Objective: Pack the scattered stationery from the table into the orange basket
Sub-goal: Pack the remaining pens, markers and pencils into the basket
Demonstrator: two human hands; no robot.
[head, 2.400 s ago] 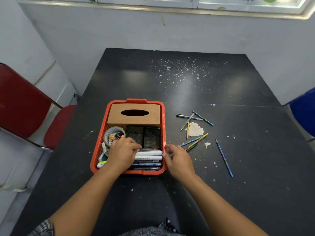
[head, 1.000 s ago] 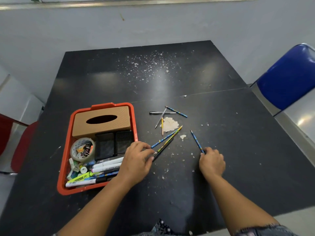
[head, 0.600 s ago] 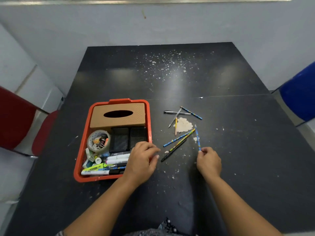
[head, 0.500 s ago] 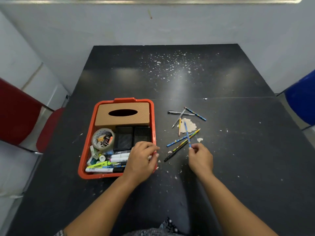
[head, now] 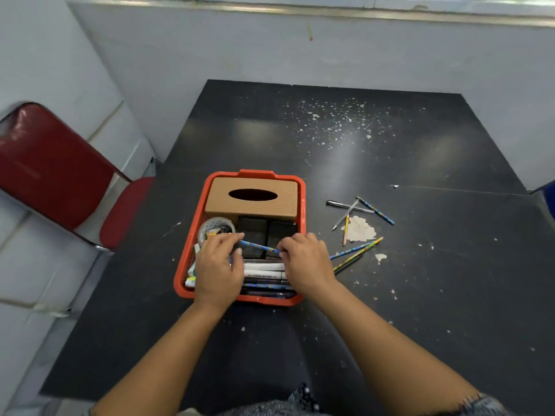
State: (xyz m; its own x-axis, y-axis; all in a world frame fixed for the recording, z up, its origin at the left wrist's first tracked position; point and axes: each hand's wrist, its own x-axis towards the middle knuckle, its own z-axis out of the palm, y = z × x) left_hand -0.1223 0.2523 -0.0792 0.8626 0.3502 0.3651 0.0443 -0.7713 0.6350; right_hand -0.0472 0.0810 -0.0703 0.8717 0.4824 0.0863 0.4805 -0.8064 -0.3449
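Note:
The orange basket (head: 192,235) sits at the table's near left, holding a tan tissue box (head: 253,198), a tape roll (head: 214,227), black mesh boxes and several markers. Over the basket a blue patterned pencil (head: 259,247) lies level between my hands. My left hand (head: 217,265) pinches its left end and my right hand (head: 306,261) pinches its right end. On the table to the right lie several loose pencils (head: 356,250) and a group of pens (head: 350,207).
A red chair (head: 57,172) stands left of the black table (head: 420,295), a blue chair edge (head: 549,199) at the far right. White paint flakes and a torn paper scrap (head: 362,231) dot the tabletop. A wall rises behind the table.
My right hand picked the blue pencil off the table and carried it left over the basket. My left hand came up off the basket's edge and took the pencil's other end.

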